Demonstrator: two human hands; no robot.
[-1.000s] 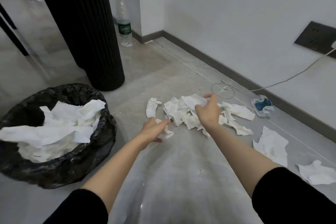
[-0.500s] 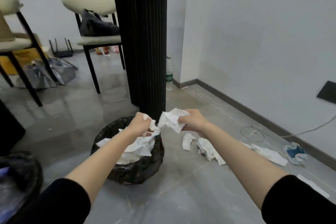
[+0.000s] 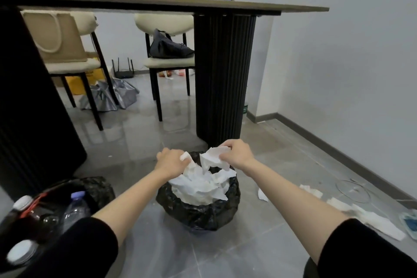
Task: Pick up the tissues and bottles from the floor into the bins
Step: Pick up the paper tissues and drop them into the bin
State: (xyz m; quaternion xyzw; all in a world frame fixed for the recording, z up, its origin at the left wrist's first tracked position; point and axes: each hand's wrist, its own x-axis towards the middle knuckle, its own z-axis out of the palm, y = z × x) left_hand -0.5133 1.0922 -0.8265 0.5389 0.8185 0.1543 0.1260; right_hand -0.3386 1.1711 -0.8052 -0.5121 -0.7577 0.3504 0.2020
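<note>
Nearest, at the lower left, a black-lined bottle bin (image 3: pixel 99 185) is seen already loaded. A clear bottle with a pale blue cap (image 3: pixel 75 206) and a dark bottle with a white cap (image 3: pixel 22 206) are stacked inside, so plastic is evidently being kept apart from paper.

Over on the right, loose floor tissues (image 3: pixel 379 221) lie flat on the grey floor toward the baseboard, and a blue-and-white packet (image 3: pixel 409 221) is spotted at the frame's edge. Those have not yet been collected.

Now to the centre: the tissue bin (image 3: pixel 198 214) is heaped above its rim with a pile of crumpled paper (image 3: pixel 203 187). Both hands are held directly over it, close together but not touching. A small wad (image 3: pixel 186 156) is gripped in the curled fingers of the left hand (image 3: pixel 171 162), low against the heap. A crumpled sheet (image 3: pixel 214 158) is pinched by the right hand (image 3: pixel 238 153) a little higher, its tail hanging down onto the pile. Both are probably positioned there so that a release drops each piece inside rather than over the edge. With a bin this full, some pressing down may well be called for.

Beyond, a fluted black table leg (image 3: pixel 223 74) is planted just behind the bin. A bottle with a green label (image 3: pixel 245 109) is barely glimpsed behind it by the wall, apparently left for later.
</note>
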